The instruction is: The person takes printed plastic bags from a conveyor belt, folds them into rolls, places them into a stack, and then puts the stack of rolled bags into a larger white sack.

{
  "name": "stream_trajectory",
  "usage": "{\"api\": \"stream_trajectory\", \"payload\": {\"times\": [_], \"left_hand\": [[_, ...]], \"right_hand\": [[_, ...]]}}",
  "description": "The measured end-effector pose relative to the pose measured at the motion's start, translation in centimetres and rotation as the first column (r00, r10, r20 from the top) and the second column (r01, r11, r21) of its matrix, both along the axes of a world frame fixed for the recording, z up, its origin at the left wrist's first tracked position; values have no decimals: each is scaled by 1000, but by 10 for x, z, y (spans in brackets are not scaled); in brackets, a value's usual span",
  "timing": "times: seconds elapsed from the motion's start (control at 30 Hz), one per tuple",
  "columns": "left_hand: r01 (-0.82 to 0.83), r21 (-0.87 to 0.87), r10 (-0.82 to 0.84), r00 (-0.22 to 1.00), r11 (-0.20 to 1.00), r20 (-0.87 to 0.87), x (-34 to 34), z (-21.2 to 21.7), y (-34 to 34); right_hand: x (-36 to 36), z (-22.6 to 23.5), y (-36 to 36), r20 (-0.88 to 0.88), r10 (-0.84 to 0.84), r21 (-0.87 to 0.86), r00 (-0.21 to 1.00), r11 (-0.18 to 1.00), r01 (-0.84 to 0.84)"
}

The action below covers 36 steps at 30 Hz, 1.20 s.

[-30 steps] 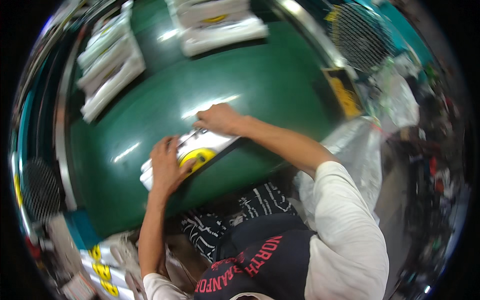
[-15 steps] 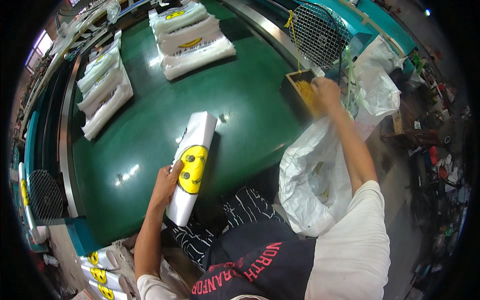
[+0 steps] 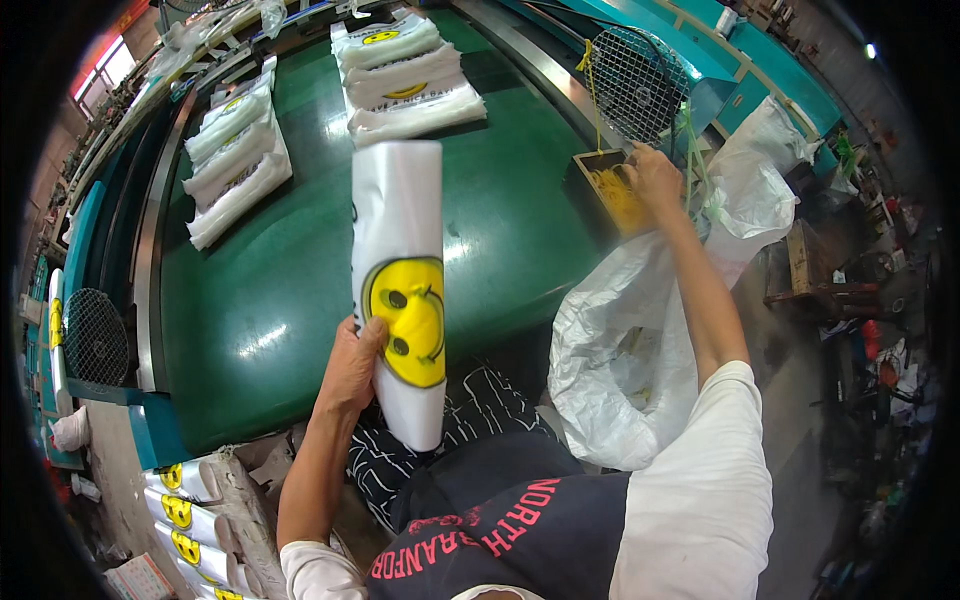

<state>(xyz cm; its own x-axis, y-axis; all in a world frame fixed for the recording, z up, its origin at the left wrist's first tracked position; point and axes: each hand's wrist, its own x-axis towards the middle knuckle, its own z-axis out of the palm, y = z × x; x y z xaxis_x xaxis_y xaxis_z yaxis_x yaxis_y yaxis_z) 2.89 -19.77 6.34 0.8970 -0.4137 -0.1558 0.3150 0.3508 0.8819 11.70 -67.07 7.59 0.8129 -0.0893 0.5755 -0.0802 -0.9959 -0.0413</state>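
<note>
Bundle of folded white bags [image 3: 400, 290] stood upright over the green table [image 3: 260, 320], long axis vertical, gripped low by the left hand [image 3: 352, 368]; the right hand [image 3: 652, 178], well apart, reached with fingers curled into a small box of yellow bands [image 3: 612, 190].

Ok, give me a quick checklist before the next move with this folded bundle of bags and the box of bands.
1. Left hand grips the bag bundle: ok, held upright off the green table.
2. Bundle stays folded: ok, no loose layers seen.
3. Right hand at the small box of yellow bands: ok.
4. Band actually picked up: cannot tell, fingers hide it.
5. Open white sack beside the table: ok.
</note>
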Motion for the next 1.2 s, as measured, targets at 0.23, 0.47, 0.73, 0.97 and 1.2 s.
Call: {"api": "stream_trajectory", "payload": {"times": [0.23,0.47,0.73,0.97,1.2], "left_hand": [[-55,-1,55,998,999,24,-3,9,-39],[19,78,-14,998,997,-62,-18,18,-11],[-253,756,-156,892,604,423,-90,11,156],[-618,642,706,689,453,166,-186,32,325],[384,541,652,577,-748,492,-418,-35,553]], "right_hand": [[-27,23,130,0,638,52,770,769,-637],[-56,25,225,-160,878,929,451,288,-231],[-62,38,267,266,961,950,72,-275,151],[-31,23,391,-149,981,847,-121,63,-527],[167,-69,324,-202,528,207,825,846,-490]]}}
